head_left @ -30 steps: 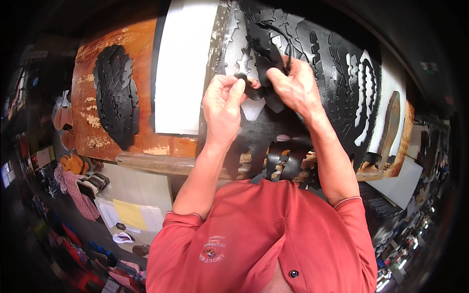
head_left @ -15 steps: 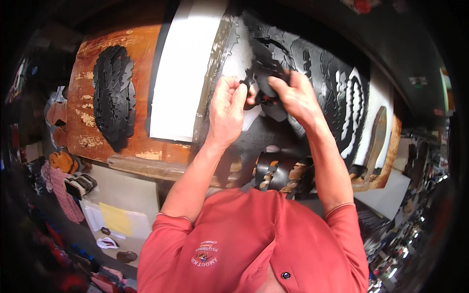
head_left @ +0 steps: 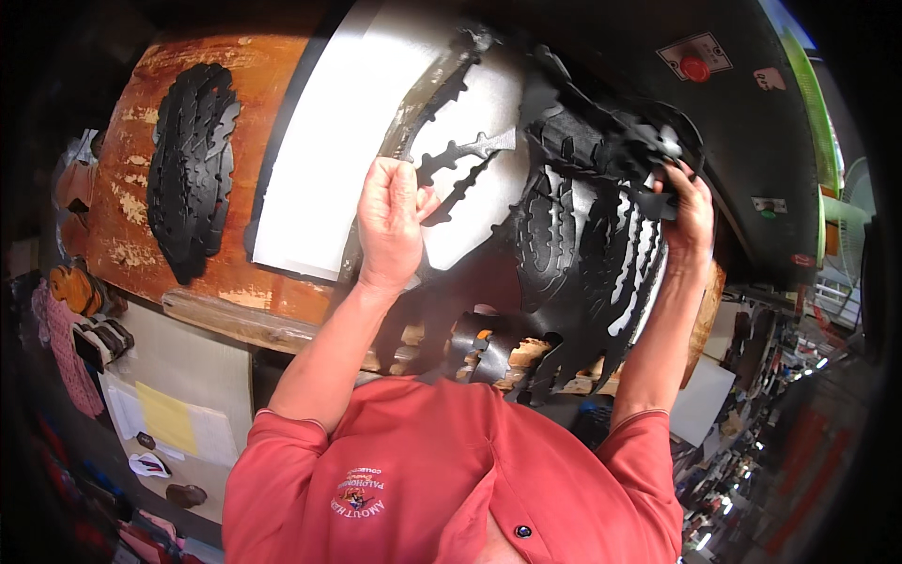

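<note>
A black rubbery sheet (head_left: 489,273) with toothed, sole-shaped outlines cut through it hangs and folds between my hands. My left hand (head_left: 390,226) is closed on one of its notched strips at the left. Out to the right, my right hand (head_left: 688,221) grips the bunched far edge of the sheet, its fingers partly hidden by the black material. Sole-shaped black pieces (head_left: 545,235) show between the folds. To the left, a stack of black sole-shaped pieces (head_left: 195,169) with toothed edges lies on the worn wooden board (head_left: 122,221).
A white sheet (head_left: 324,160) lies between the board and my left hand. At the far right stands a dark machine panel with a red push button (head_left: 694,69). A wooden ledge (head_left: 235,320) runs along the near side. A green-rimmed fan (head_left: 853,211) is at the right.
My hands were close together over the sheet; now they are wide apart. My right hand has moved right, lifting and bunching the black sheet, and white shows beneath.
</note>
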The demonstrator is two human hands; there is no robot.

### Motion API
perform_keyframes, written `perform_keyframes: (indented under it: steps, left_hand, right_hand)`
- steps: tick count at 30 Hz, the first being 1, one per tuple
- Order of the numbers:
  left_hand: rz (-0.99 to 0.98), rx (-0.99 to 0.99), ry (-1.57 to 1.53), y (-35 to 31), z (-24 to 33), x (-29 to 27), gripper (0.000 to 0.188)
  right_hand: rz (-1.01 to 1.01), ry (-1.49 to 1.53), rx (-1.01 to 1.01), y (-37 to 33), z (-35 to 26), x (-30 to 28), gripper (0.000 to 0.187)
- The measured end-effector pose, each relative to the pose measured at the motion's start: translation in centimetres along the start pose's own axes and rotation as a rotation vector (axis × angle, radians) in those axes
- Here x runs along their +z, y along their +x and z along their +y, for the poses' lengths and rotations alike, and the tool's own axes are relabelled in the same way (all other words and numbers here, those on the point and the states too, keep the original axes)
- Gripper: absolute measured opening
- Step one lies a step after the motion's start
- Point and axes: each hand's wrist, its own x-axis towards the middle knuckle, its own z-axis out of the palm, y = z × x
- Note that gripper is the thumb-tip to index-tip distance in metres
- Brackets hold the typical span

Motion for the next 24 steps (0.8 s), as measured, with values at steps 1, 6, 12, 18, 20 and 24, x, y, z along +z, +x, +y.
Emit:
perform_keyframes:
  steps: [1, 6, 12, 18, 20, 24]
  left_hand:
    - [-0.026, 0.000, -0.034, 0.0, 0.2, -0.2, 0.020]
    - [0.011, 0.077, -0.061, 0.1, 0.3, -0.2, 0.021]
    - [0.032, 0.093, -0.038, -0.1, 0.2, -0.7, 0.022]
    - [0.117, 0.241, 0.453, -0.3, 1.5, 0.9, 0.019]
    - [0.057, 0.627, 0.734, -0.3, 3.3, 1.7, 0.030]
    - [-0.190, 0.461, 0.722, 0.8, 5.2, 5.1, 0.028]
  right_hand:
    - [0.054, 0.008, -0.032, 0.0, -0.3, -1.5, 0.012]
    - [0.112, 0.136, -0.126, -0.6, 0.1, -8.9, 0.012]
    - [0.419, 0.419, -0.102, 0.4, 2.8, -17.1, 0.013]
    - [0.327, 0.315, -0.249, 0.4, 2.0, -12.9, 0.017]
    - [0.177, 0.312, -0.290, -1.7, 0.7, -9.2, 0.019]
    - [0.052, 0.354, -0.301, -5.4, -1.3, -1.9, 0.018]
